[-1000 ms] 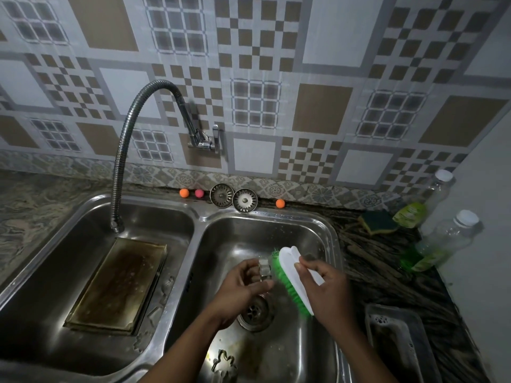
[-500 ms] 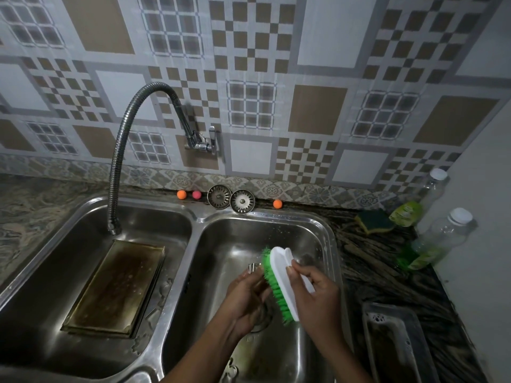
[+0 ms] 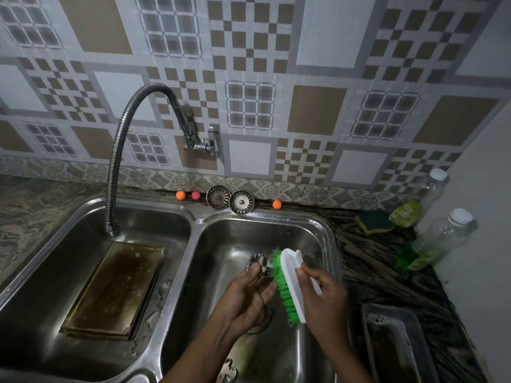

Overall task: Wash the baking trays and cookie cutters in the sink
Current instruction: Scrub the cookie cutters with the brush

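1. We are seeing only part of the metal cookie cutter (image 3: 261,265) — the left hand (image 3: 249,294) is curling round it, hiding its shape.
2. The right hand (image 3: 323,297) is gripping a white brush (image 3: 293,275), its green bristles touching the shiny cookie cutter just left of that hand.
3. Further left — a browned baking tray (image 3: 116,288) is lying in the other basin (image 3: 41,272).

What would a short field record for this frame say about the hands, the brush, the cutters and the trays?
left hand: holds a metal cookie cutter over the right basin
right hand: grips the scrub brush, green bristles against that cutter
left basin: stained baking tray lying flat below the faucet spout
right basin floor: second cookie cutter, near the frame's bottom edge
counter right of sink: second tray
running water: none visible
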### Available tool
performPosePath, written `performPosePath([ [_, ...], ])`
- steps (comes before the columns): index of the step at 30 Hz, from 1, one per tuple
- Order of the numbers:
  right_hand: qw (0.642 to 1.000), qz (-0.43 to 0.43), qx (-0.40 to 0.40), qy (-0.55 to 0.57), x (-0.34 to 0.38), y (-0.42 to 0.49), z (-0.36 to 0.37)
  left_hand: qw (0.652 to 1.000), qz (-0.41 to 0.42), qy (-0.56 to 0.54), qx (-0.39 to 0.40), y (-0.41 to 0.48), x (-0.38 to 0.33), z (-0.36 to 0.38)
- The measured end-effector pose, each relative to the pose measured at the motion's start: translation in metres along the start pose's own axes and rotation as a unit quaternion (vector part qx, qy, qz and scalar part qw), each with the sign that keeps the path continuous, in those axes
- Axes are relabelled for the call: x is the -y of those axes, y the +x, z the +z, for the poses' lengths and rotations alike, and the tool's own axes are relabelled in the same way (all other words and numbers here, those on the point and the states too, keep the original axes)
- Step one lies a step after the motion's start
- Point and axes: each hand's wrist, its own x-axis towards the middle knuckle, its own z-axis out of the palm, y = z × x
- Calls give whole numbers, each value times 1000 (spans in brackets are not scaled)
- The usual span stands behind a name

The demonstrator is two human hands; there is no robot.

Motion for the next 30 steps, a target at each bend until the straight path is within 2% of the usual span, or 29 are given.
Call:
performPosePath([
  [5,1000,-10,18,0,6,2,-5,994,-9,67,89,-7,-6,-15],
  [8,999,-10,35,-28,6,9,-5,983,-14,141,116,-10,-15,-19],
  [11,996,-9,67,-54,5,13,-5,973,-26,214,83,-9,-18,-21],
  [14,985,-48,125,-111,1,7,2,970,-14,233,63,-6,-17,-23],
  [20,982,-101,69,-143,1,0,30,975,11,220,7,-10,-27,-30],
  [24,988,-65,50,-129,4,-4,50,969,105,207,-84,-23,-65,-45],
  [26,989,-51,72,-117,6,-5,58,943,179,226,-166,-31,-95,-63],
  [27,988,-51,83,-123,6,-7,60,913,216,266,-223,-35,-110,-75],
  [28,986,-50,92,-127,4,-8,62,867,244,329,-283,-38,-124,-90],
  [30,987,-35,104,-121,-1,-10,65,741,239,494,-387,-42,-143,-130],
])
